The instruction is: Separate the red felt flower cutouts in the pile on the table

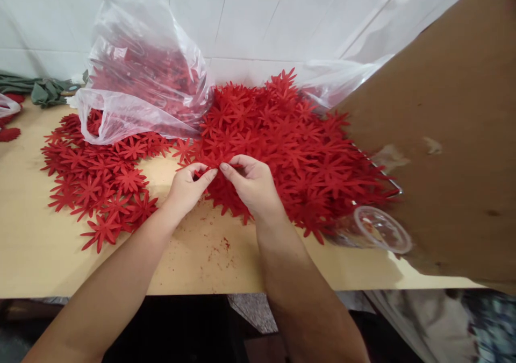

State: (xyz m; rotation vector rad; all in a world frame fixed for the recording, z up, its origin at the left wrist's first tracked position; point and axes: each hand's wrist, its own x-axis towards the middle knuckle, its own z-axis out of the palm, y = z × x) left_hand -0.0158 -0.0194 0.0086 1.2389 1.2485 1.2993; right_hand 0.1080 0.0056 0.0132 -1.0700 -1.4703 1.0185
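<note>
My left hand and my right hand meet at the near edge of a large heap of red flower-shaped cutouts. Each hand pinches thumb against fingers on a red flower cutout, most of which the fingers and the heap behind obscure. To the left of my hands lies a smaller pile of red flower cutouts, with narrow petals spread flat. Small red scraps are scattered on the table below my hands.
A clear plastic bag of red pieces stands against the white tiled wall. A clear round tub lies at the right, beside a large brown board. Green cloth sits at the far left of the wooden table.
</note>
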